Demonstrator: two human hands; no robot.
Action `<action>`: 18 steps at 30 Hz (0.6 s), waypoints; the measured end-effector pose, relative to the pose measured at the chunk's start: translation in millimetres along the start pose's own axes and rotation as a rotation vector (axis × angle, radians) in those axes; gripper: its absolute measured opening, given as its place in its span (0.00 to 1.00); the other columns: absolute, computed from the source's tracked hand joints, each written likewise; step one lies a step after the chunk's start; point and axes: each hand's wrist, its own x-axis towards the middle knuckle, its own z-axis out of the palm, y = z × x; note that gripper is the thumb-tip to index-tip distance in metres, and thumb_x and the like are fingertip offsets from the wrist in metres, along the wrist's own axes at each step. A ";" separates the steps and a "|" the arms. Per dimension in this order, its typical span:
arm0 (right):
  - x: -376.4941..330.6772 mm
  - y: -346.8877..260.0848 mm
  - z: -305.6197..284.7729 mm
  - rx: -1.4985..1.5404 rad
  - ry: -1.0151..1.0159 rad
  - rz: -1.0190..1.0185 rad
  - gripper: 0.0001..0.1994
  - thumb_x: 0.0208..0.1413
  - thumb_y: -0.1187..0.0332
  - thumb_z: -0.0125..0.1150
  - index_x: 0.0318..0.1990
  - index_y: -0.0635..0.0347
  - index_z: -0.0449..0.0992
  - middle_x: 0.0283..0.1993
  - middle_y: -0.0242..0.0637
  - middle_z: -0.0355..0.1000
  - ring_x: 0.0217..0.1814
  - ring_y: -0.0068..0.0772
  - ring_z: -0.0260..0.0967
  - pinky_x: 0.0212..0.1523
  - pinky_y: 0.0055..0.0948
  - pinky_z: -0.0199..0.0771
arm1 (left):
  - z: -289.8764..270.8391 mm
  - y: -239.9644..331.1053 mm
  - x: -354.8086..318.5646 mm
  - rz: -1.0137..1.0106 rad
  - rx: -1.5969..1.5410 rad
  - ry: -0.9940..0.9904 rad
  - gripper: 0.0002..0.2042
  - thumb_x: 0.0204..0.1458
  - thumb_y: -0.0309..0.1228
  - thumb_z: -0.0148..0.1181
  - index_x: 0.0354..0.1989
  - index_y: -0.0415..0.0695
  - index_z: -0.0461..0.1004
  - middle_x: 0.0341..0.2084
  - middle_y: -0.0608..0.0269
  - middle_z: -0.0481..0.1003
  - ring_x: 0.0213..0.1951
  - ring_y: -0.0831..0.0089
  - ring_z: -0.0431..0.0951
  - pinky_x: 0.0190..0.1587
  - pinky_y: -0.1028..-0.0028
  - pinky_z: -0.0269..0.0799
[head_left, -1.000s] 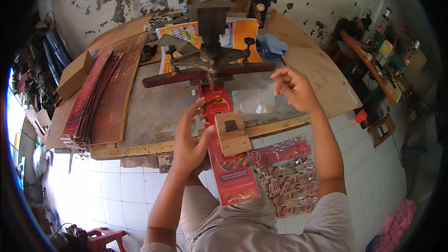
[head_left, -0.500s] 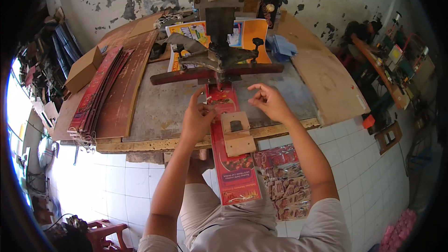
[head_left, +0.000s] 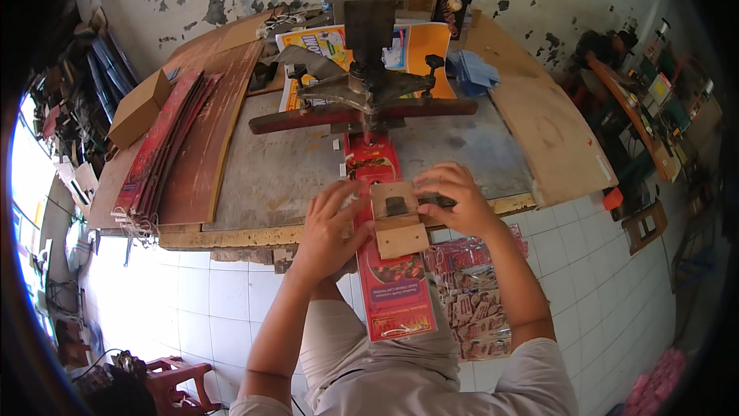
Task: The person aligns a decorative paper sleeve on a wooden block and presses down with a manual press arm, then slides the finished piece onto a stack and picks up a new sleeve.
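A long red printed strip reaches from under the press's crossbar, over the table's front edge and down to my lap. On it lies a tan cardboard piece with a small dark rectangular patch. My left hand hovers along the left side of the strip and cardboard, fingers apart, its fingertips close to the cardboard's left edge. By the cardboard's right edge is my right hand, fingers bent and apart, thumb near or touching that edge. Above the strip's far end stands the dark metal press with its wide crossbar.
A pile of folded red printed strips lies on the left board, beside a brown cardboard box. Blue cloth or plastic sits at the back right. Printed packets lie below the table's edge. Another person is at the far right.
Both hands have come down and inward, from raised with pinched fingers beside the strip to spread fingers at the cardboard's two sides. The cardboard and strip look nearly unmoved.
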 end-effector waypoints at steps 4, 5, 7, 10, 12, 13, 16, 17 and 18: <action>-13.6 -7.2 15.4 0.012 0.079 0.018 0.14 0.57 0.64 0.81 0.51 0.52 0.89 0.59 0.27 0.84 0.63 0.41 0.76 0.64 0.41 0.75 | 17.9 -6.5 -7.4 0.037 -0.094 -0.066 0.16 0.61 0.31 0.72 0.57 0.46 0.86 0.62 0.61 0.82 0.65 0.58 0.79 0.65 0.54 0.71; -18.1 -2.6 20.5 0.007 0.100 0.009 0.15 0.57 0.65 0.82 0.51 0.52 0.89 0.58 0.27 0.84 0.63 0.40 0.77 0.64 0.42 0.75 | 21.0 -6.2 -6.8 0.035 -0.106 -0.059 0.15 0.62 0.30 0.71 0.56 0.46 0.87 0.62 0.62 0.83 0.65 0.58 0.80 0.65 0.55 0.71; -18.2 -2.9 25.1 0.004 0.133 -0.012 0.15 0.56 0.66 0.82 0.51 0.52 0.89 0.58 0.27 0.85 0.62 0.40 0.77 0.62 0.42 0.76 | 22.2 -6.3 -8.5 0.031 -0.097 -0.032 0.15 0.62 0.30 0.71 0.56 0.46 0.87 0.60 0.64 0.84 0.64 0.59 0.81 0.64 0.56 0.71; -17.6 -4.0 26.8 0.004 0.154 -0.031 0.15 0.55 0.67 0.82 0.51 0.53 0.89 0.57 0.27 0.85 0.60 0.39 0.78 0.61 0.42 0.77 | 24.8 -7.4 -12.1 0.029 -0.092 -0.008 0.14 0.61 0.30 0.71 0.55 0.47 0.88 0.60 0.65 0.85 0.63 0.61 0.82 0.64 0.57 0.72; -17.2 -4.5 26.8 0.007 0.161 -0.039 0.15 0.55 0.68 0.82 0.50 0.53 0.89 0.57 0.28 0.85 0.60 0.39 0.78 0.60 0.42 0.77 | 26.0 -7.6 -12.8 0.031 -0.090 0.005 0.13 0.61 0.29 0.72 0.54 0.47 0.88 0.60 0.66 0.85 0.62 0.62 0.82 0.64 0.57 0.72; -17.2 -5.0 26.6 0.007 0.162 -0.037 0.15 0.55 0.68 0.82 0.50 0.54 0.89 0.57 0.28 0.85 0.60 0.39 0.78 0.60 0.41 0.77 | 26.4 -7.1 -12.2 0.034 -0.088 0.013 0.13 0.60 0.29 0.72 0.54 0.47 0.88 0.59 0.66 0.85 0.62 0.62 0.82 0.64 0.57 0.72; -17.4 -5.9 27.1 0.006 0.164 -0.037 0.15 0.55 0.68 0.82 0.50 0.54 0.89 0.56 0.28 0.85 0.59 0.39 0.79 0.60 0.41 0.77 | 26.9 -6.4 -12.4 0.034 -0.082 0.029 0.13 0.60 0.29 0.73 0.53 0.48 0.88 0.59 0.67 0.85 0.62 0.63 0.82 0.63 0.58 0.72; -17.8 -5.8 27.5 0.004 0.164 -0.037 0.15 0.55 0.69 0.82 0.50 0.54 0.89 0.57 0.28 0.85 0.59 0.39 0.79 0.60 0.41 0.77 | 26.9 -6.2 -12.7 0.033 -0.080 0.033 0.13 0.60 0.29 0.73 0.53 0.48 0.88 0.59 0.67 0.86 0.62 0.63 0.83 0.63 0.58 0.72; -18.0 -5.9 27.8 0.002 0.165 -0.037 0.15 0.55 0.69 0.82 0.50 0.54 0.89 0.57 0.28 0.85 0.59 0.39 0.79 0.60 0.41 0.77 | 27.4 -6.5 -12.9 0.032 -0.077 0.039 0.13 0.60 0.29 0.73 0.53 0.48 0.89 0.59 0.67 0.86 0.61 0.63 0.83 0.63 0.59 0.72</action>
